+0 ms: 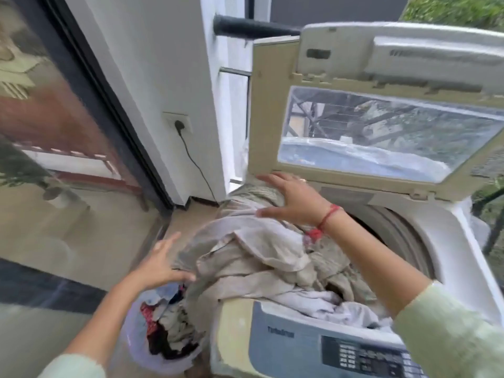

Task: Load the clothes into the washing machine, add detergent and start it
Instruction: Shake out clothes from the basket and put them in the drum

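A top-loading washing machine stands at the right with its lid raised. A heap of beige and white clothes spills over the drum's left rim. My right hand lies flat on top of the heap at its far side, fingers spread. My left hand is open beside the heap's left edge, fingers apart, touching or nearly touching the cloth. Below it a lilac laundry basket holds several more garments, red, dark and beige.
The control panel runs along the machine's front edge. A wall socket with a black plug and cable is on the white wall behind. A glass sliding door fills the left side. A dark pipe juts out above the lid.
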